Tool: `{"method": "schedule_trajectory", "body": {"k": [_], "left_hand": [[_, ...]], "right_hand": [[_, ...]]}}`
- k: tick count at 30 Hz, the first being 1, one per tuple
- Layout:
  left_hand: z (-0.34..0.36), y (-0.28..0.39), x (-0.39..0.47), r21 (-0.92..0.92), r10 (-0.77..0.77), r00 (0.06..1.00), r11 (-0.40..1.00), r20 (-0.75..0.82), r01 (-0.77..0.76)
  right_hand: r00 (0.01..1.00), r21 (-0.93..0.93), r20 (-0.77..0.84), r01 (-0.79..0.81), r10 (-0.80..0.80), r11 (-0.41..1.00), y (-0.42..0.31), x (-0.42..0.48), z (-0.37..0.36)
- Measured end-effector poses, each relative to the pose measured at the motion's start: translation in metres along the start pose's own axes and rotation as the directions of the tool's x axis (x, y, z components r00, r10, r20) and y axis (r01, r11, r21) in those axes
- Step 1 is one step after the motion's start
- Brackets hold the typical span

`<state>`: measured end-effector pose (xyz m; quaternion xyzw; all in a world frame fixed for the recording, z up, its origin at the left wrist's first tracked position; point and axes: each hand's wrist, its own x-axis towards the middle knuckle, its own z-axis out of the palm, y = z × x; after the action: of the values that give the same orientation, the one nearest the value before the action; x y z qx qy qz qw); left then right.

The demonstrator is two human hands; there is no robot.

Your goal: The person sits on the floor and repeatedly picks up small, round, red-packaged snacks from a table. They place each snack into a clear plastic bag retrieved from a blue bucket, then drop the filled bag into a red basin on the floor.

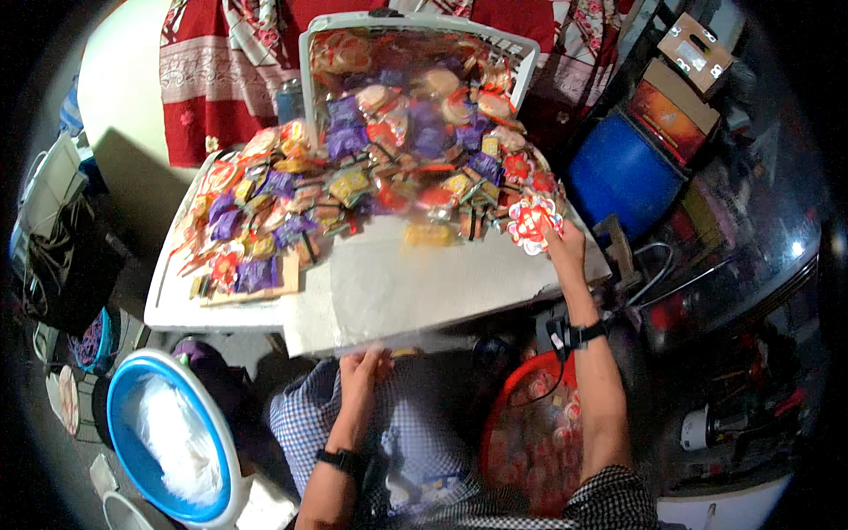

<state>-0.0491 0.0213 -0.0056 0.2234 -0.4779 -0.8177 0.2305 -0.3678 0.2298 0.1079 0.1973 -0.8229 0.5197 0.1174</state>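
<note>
My right hand [563, 245] holds a red and white flower-shaped packet [535, 224] at the right of the table. At the table's front edge my left hand [363, 370] pinches the edge of a clear plastic bag [371, 285], which lies flat on the white table cover [311, 315]. Behind the bag is a large pile of small wrapped items, among them purple packets [256, 274] and yellow packets [348, 185]. One blurred yellow packet [427, 235] lies just behind the bag. The pile spreads from a tipped white plastic basket [308, 79] at the back.
A blue basin [119, 424] with clear plastic bags stands at the lower left. A red tub [493, 424] with wrapped items sits below the table, near my right forearm. Right of the table are a blue drum [623, 172] and cardboard boxes [695, 53].
</note>
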Motion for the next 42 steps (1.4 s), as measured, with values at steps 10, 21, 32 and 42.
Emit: {"method": "schedule_trajectory", "body": {"k": [10,21,32,42], "left_hand": [[-0.003,0.015,-0.01,0.111,-0.045,0.996,0.993,0.081,0.036],[-0.008,-0.011,-0.001,-0.077,0.088,0.979,0.994,0.182,-0.075],[-0.001,-0.003,-0.002,-0.046,0.141,0.983,0.99,0.115,-0.136],[-0.003,0.002,-0.007,-0.11,-0.027,0.987,0.993,0.158,0.045]], "right_hand": [[0.615,0.356,0.714,-0.731,0.336,0.582,-0.087,-0.241,0.042],[0.534,0.497,0.746,-0.844,0.398,0.202,-0.088,-0.272,0.092],[0.66,0.619,0.667,-0.749,0.346,0.236,-0.104,-0.265,0.123],[0.877,0.513,0.388,-0.46,0.283,0.725,-0.129,-0.274,0.118]]}}
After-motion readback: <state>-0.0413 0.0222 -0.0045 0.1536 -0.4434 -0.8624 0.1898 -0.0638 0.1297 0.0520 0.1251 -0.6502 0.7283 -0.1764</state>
